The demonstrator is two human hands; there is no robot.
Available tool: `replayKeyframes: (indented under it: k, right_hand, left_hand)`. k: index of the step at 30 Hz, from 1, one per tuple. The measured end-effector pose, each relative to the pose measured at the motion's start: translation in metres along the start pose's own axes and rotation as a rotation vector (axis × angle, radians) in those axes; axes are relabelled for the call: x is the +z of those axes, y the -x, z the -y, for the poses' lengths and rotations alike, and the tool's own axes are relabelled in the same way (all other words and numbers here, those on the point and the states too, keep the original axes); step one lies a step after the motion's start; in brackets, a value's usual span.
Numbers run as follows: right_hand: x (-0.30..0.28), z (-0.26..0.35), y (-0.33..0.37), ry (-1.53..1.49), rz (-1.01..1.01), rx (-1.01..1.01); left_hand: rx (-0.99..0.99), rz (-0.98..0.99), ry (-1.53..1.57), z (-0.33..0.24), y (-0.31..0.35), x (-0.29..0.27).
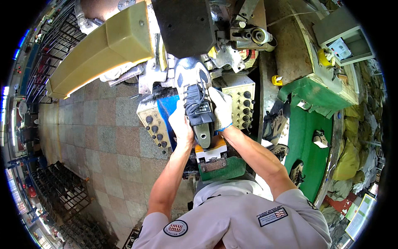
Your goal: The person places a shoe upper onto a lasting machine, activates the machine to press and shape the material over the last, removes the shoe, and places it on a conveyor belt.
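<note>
Between my gloved hands is a grey-and-black lace-up shoe (193, 93) on a dark green shoe last (202, 135), its toe pointing away from me under the machine's dark metal block (182, 27). My left hand (181, 122) grips the shoe's left side near the heel. On the opposite side, my right hand (221, 106) is closed against the upper beside the dark laces. Both hands wear white gloves, and a blue band shows at my right wrist. Below the heel sits an orange and white machine support (211, 152). The shoe's sole is hidden.
Control boxes with black knobs (244, 103) flank the shoe. A long yellowish machine cover (99, 52) reaches out at left. To the right, a green bench (306, 137) carries several shoes, with a grey open box (344, 35) beyond. Racks (68, 186) stand across the tiled floor.
</note>
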State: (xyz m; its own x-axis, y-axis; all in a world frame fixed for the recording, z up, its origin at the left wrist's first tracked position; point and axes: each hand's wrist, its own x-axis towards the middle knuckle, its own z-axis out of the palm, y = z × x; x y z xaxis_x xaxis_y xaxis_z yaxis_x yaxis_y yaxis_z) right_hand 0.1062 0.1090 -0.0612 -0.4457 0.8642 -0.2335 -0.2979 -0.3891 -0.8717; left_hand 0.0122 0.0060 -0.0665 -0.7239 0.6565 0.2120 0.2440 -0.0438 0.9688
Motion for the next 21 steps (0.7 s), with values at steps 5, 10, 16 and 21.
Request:
replayKeyframes:
  k: [5,10,16,21]
  right_hand:
    - [-0.003,-0.006,-0.005,0.055,-0.015,0.011]
    - [-0.079,-0.009,-0.011,-0.411,0.189,0.071]
    - [-0.14,0.033,0.081,0.023,-0.221,0.064]
    - [-0.153,0.026,0.109,0.003,-0.24,0.122]
  left_hand:
    - [-0.157,-0.058,0.298,0.0,-0.002,0.0]
    - [-0.402,-0.26,0.221,0.02,0.05,-0.034]
    - [-0.637,-0.306,-0.342,0.123,0.212,-0.054]
    - [-0.838,-0.246,-0.403,0.153,0.204,-0.019]
